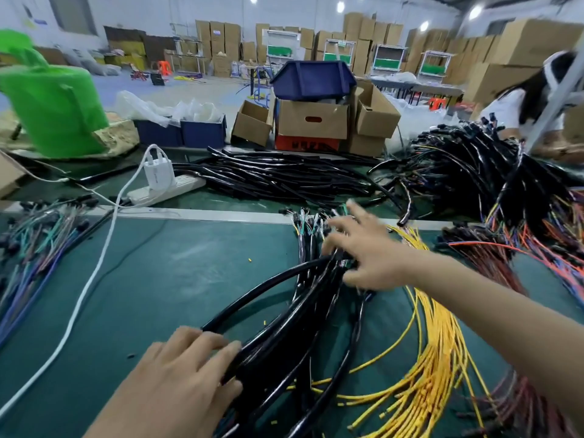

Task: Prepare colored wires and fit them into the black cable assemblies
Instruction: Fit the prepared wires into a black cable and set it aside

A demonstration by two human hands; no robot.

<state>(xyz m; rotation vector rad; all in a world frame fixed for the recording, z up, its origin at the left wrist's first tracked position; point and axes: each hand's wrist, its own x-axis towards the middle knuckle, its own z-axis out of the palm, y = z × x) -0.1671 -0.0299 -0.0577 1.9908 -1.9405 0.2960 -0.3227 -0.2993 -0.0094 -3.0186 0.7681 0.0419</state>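
A bundle of black cable assemblies (303, 314) lies on the green table (164, 279), its coloured wire ends (311, 221) pointing away from me. My left hand (186, 371) grips the near part of the bundle, fingers over the top and thumb below. My right hand (360, 248) reaches across to the far part, fingers spread and motion-blurred, touching the cables near the wire ends. A fan of yellow wires (433, 352) lies to the right of the bundle, partly under my right forearm.
More black cables (284, 177) are piled behind a metal strip. A large heap of wired assemblies (480, 172) and orange-red wires (543, 248) fills the right. Coloured wires (34, 245) lie left. A power strip (167, 189) with white cord, boxes (311, 120) and a seated person (521, 99) stand beyond.
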